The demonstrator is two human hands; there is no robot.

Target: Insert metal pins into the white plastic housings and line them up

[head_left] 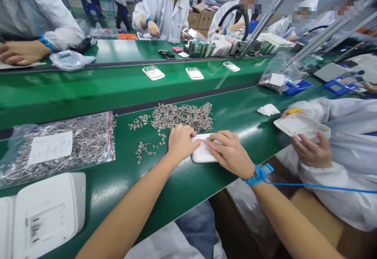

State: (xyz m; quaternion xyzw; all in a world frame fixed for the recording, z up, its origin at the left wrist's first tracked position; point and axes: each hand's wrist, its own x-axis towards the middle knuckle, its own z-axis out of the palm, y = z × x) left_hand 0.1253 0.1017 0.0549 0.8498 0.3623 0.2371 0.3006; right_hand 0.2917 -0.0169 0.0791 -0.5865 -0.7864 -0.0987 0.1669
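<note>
A white plastic casing (203, 157) lies on the green bench between my two hands. My left hand (182, 143) grips its left end, fingers curled at the far side and thumb pressed on top. Over the casing's right part is my right hand (231, 149), its thumb and fingertips brought together at the surface; whatever is between them is too small or hidden to make out. A blue wrist strap (257, 174) circles my right wrist. Just beyond my hands spreads a pile of small metal contact pieces (182, 116), with a smaller scatter (143, 151) of them to the left.
At left lie a clear bag of metal pieces (91, 141) and white casings (50, 212). Several boards on white covers (153, 72) sit on the green conveyor (103, 82). A co-worker at right holds a white shell (300, 125). The strap's blue cord (318, 188) runs right.
</note>
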